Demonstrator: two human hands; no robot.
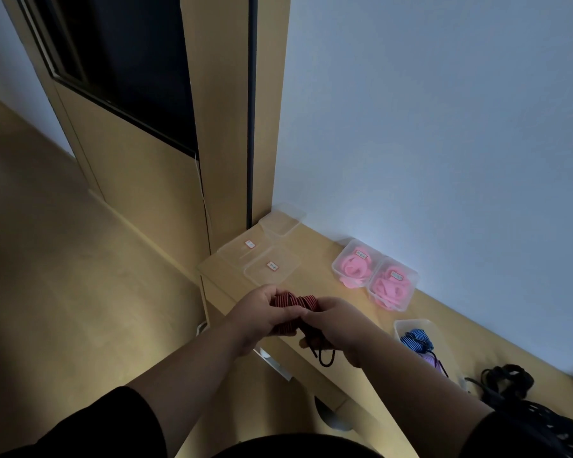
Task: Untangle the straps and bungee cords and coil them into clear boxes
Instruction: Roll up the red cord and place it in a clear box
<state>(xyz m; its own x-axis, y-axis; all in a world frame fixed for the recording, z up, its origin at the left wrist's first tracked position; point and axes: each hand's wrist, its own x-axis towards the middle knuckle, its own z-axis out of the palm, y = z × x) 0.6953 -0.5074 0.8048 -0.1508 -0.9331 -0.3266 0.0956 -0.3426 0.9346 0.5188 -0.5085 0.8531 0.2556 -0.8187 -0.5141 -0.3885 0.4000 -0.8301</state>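
Note:
A red-and-black striped bungee cord (pixel 295 300) is bundled in loops between both hands above the wooden desk's (pixel 315 256) front edge. My left hand (pixel 265 314) grips the left side of the bundle. My right hand (pixel 336 320) grips the right side, and a black cord end with a hook hangs below it. Two clear boxes (pixel 374 274) near the wall hold coiled pink straps. Another clear box (pixel 417 338) to the right holds a blue striped cord and a purple one.
Empty clear boxes and labelled lids (pixel 272 264) lie at the desk's far left corner by a wooden pillar. A tangle of black straps (pixel 510 388) lies at the right end. Drawer handles show below the desk's front edge.

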